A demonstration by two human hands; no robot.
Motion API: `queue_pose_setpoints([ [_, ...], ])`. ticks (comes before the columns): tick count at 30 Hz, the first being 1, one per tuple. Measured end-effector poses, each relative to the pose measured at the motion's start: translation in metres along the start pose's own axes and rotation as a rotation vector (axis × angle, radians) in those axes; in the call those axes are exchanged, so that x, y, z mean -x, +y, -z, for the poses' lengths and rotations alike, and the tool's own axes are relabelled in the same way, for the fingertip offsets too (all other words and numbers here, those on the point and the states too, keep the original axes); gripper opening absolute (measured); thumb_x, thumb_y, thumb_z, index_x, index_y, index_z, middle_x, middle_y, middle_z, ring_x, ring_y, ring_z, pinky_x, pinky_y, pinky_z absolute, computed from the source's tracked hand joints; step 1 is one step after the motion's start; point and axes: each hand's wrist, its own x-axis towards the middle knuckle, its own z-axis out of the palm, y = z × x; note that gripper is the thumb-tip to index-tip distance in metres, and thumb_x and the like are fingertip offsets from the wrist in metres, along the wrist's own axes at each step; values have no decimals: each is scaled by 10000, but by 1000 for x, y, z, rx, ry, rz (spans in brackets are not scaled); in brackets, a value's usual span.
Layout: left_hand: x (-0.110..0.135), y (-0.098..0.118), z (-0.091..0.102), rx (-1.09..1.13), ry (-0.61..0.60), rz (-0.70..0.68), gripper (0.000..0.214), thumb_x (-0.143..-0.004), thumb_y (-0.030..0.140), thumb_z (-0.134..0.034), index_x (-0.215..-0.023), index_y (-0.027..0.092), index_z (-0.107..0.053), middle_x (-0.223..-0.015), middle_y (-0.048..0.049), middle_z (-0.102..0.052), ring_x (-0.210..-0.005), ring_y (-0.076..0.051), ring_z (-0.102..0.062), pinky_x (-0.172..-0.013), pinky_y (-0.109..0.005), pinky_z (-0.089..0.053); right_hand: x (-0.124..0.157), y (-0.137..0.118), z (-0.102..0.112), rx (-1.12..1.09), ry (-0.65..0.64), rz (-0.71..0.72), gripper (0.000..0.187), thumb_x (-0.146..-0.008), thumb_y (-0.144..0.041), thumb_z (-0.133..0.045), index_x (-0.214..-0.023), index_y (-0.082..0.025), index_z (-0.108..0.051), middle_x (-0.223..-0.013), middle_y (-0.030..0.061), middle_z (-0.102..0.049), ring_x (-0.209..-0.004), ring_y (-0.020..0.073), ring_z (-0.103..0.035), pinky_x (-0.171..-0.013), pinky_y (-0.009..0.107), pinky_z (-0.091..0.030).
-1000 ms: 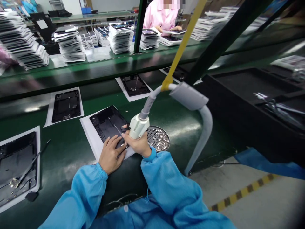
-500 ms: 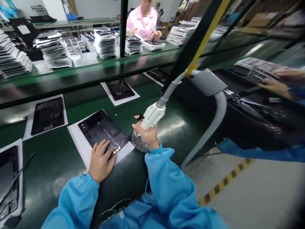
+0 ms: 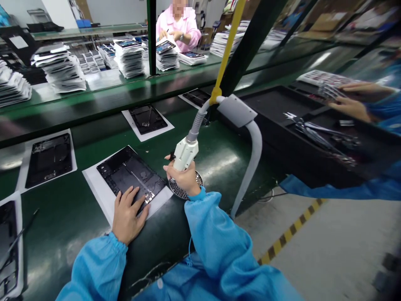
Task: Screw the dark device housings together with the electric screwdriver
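Observation:
A black tablet back shell (image 3: 130,184) lies on a white sheet (image 3: 94,177) on the green bench. My left hand (image 3: 129,213) rests on the shell's near edge with its fingers spread. A thin light strip and a small metal-coloured board run along the shell beside those fingers. My right hand (image 3: 184,177) is wrapped round a white handheld tool (image 3: 186,152) fed by a ribbed grey hose. Just behind and below that hand is a round perforated metal dish (image 3: 178,190); my fingers hide the tool's lower end.
More shells on sheets (image 3: 49,159) (image 3: 148,121) lie along the bench. A yellow strap (image 3: 230,46) holds the hose up. A black tray (image 3: 269,121) with loose cables (image 3: 316,133) stands right, near a co-worker's hands (image 3: 357,106). Paper stacks (image 3: 59,69) and a person in pink (image 3: 178,25) are beyond.
The whole view has shifted, so most things appear further left. My hands keep their places on the shell and the tool. The person in pink has lifted a paper-backed piece.

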Motion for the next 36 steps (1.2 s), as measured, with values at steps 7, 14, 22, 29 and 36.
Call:
queue_pose_setpoints([
  [7, 1, -1, -1, 14, 11, 14, 237, -836, 404, -565, -982, 267, -692, -1243, 13, -552, -1223, -188, -476, -1060, -428, -339, -1, -3, -1, -35, -14, -23, 188, -656, -257, -639, -711, -85, -585, -500, 2, -500, -437, 92, -488, -478, 215, -414],
  [14, -4, 0, -6, -24, 24, 39, 245, -847, 436, -544, -965, 291, -703, -1230, 25, -564, -1202, -190, -490, -1033, -439, -377, 3, -9, -3, -62, 40, 103, 234, -712, -229, -634, -888, -103, -545, -509, -14, -513, -445, 97, -493, -490, 225, -423],
  [22, -5, 3, -3, -32, -33, 36, 311, -885, 449, -462, -1034, 300, -690, -1281, 10, -534, -1237, -209, -457, -1035, -483, -385, 30, -20, -51, -174, -233, -89, 203, -662, -245, -656, -755, -89, -567, -536, 18, -529, -466, 94, -499, -495, 212, -435],
  [29, -3, 4, -3, 9, -134, 74, 357, -911, 454, -387, -1081, 318, -670, -1321, 34, -500, -1299, -205, -395, -1091, -489, -323, 36, -1, -66, -131, -235, -116, 206, -661, -285, -624, -658, -97, -539, -560, 28, -504, -480, 92, -491, -502, 216, -440],
  [36, -1, 5, -4, 47, -171, 91, 373, -917, 451, -364, -1113, 318, -652, -1331, 42, -489, -1315, -205, -377, -1112, -494, -292, 40, -5, -62, -68, -272, -53, 288, -674, -279, -621, -873, -71, -608, -562, 18, -513, -511, 88, -505, -615, 221, -486],
])
